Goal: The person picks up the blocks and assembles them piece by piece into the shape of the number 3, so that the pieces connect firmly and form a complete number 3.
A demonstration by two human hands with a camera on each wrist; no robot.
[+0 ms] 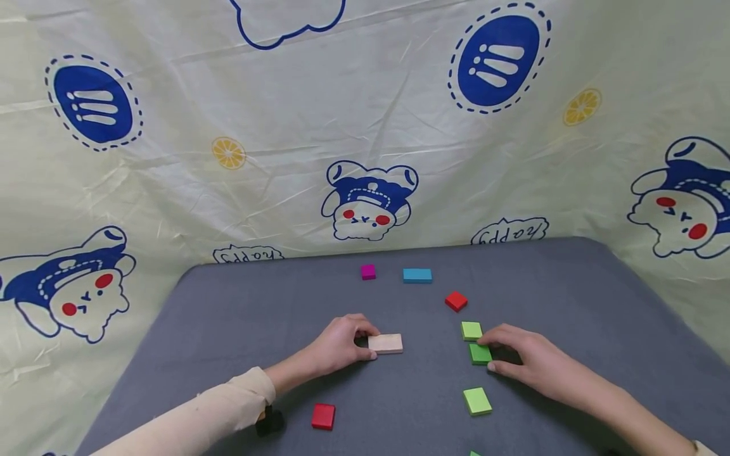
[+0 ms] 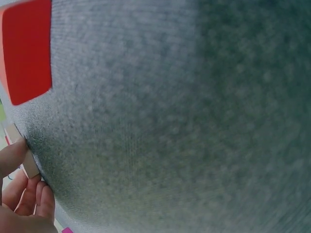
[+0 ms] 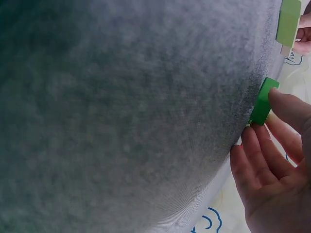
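Pinching noted: left hand (image 1: 344, 346) on the wooden block (image 1: 389, 344), right hand (image 1: 530, 358) on the green block (image 1: 480, 355), nearer the table's (image 1: 239, 316) right edge. Crowding fingertips could knock the adjacent lime block (image 1: 471, 330).

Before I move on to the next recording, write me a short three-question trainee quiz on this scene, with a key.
1. What does the left grip hold?
2. True or false: in the head view, the magenta block lies to the left of the blue block.
3. Fill in: the right grip pinches the ____.

Key:
1. The pale wooden block.
2. True.
3. Darker green block.
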